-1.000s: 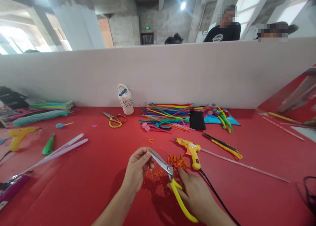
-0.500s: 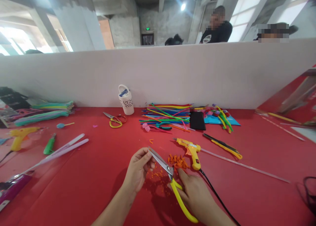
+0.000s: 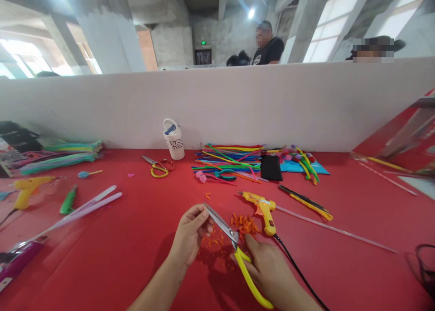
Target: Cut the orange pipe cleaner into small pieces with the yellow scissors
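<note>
My right hand (image 3: 268, 268) grips the yellow handles of a pair of scissors (image 3: 234, 250), whose steel blades point up and left, closed or nearly so. My left hand (image 3: 189, 234) is pinched at the blade tips, fingers pressed together on something too small to make out. A small heap of orange cut pieces (image 3: 244, 223) lies just right of the blades, with orange crumbs on the red table (image 3: 136, 238) under the blades.
A yellow glue gun (image 3: 263, 209) with a black cord lies beside the heap. Behind are coloured pipe cleaners (image 3: 229, 159), a black phone (image 3: 271, 167), a white bottle (image 3: 173, 139), small scissors (image 3: 155, 165), a yellow-black knife (image 3: 306, 201), a white partition (image 3: 306, 107). People stand beyond it.
My hands and the scissors have barely moved. A person in black behind the partition has walked to the left.
</note>
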{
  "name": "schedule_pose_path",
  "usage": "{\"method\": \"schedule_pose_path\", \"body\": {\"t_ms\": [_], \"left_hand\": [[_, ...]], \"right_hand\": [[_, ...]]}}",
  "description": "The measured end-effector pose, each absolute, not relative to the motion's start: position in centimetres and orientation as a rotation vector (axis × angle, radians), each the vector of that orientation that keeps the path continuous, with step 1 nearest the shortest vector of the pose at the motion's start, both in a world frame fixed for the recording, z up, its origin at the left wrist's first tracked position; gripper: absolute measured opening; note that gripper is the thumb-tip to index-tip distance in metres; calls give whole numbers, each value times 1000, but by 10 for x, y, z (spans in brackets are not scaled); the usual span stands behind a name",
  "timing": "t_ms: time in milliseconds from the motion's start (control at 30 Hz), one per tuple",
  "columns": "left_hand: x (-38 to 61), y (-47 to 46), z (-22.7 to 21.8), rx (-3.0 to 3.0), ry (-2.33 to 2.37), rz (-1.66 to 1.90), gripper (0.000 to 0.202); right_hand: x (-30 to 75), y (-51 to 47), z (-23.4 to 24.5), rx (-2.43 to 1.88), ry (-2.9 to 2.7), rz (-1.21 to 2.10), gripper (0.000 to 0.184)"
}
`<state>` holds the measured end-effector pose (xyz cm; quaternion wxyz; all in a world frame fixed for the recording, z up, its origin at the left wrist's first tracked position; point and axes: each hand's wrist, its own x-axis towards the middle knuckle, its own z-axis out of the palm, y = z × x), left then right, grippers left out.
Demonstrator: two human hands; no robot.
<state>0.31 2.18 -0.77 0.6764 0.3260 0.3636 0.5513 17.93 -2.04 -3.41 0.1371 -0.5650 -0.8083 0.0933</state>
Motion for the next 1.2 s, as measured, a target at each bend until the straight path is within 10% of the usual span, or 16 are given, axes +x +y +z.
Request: {"method": "schedule_pose_path", "body": {"t_ms": [267,700,1200], "left_hand": [[2,23,-9,749,844,1233,14],[20,7,-16,857,801,697,14],[25,11,-24,1398,1120,874,4]], "right_hand": [[182,-19,-38,-1646,-2259,323,28],[167,-7,-19,-1302,-1334,1387,36],[164,-4,-18,-1417,-1344,1245,14]]}}
